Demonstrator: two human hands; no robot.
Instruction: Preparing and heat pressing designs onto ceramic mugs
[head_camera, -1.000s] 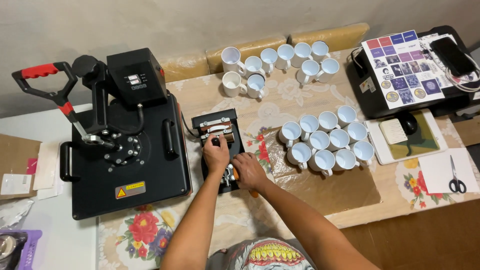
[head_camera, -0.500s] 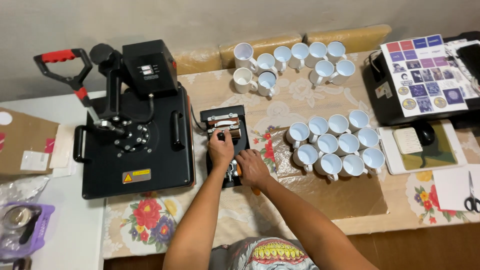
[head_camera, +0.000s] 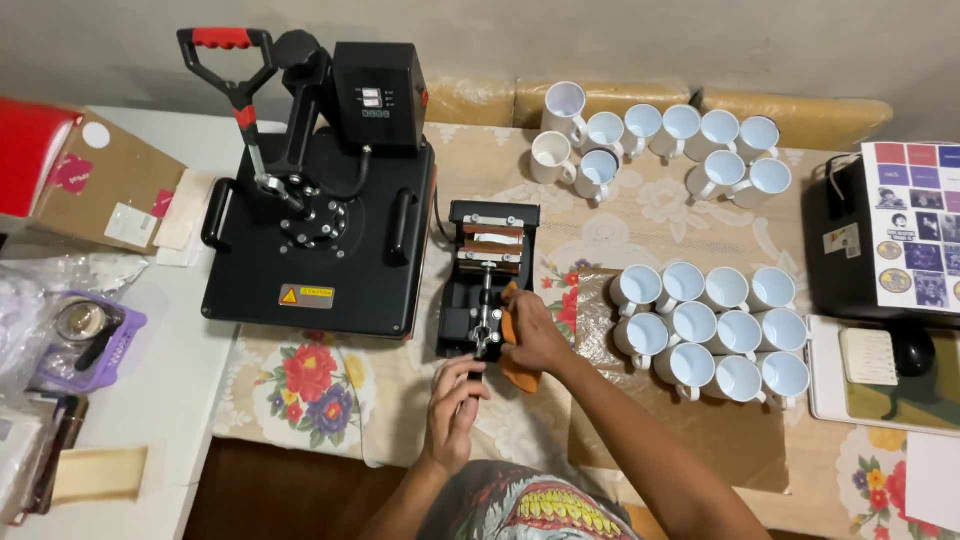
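Seen from above: a small black mug press (head_camera: 487, 275) on the table (head_camera: 640, 215), just right of a large flat heat press (head_camera: 320, 225) with a red-gripped lever. Left hand (head_camera: 455, 405) closed round the mug press's black handle (head_camera: 474, 378) at its near end. Right hand (head_camera: 535, 335) resting against the mug press's right side, fingers curled over an orange cloth (head_camera: 518, 372); hard to tell whether gripped or merely pressed down. Two groups of white mugs: eight at the back (head_camera: 660, 145), eleven nearer (head_camera: 715, 330) on brown paper (head_camera: 680, 435). One black printer (head_camera: 850, 250) at far right, one sheet of coloured pictures (head_camera: 915, 225) on top. One cardboard box (head_camera: 100, 190) at left. One purple basket (head_camera: 95, 340) below that.
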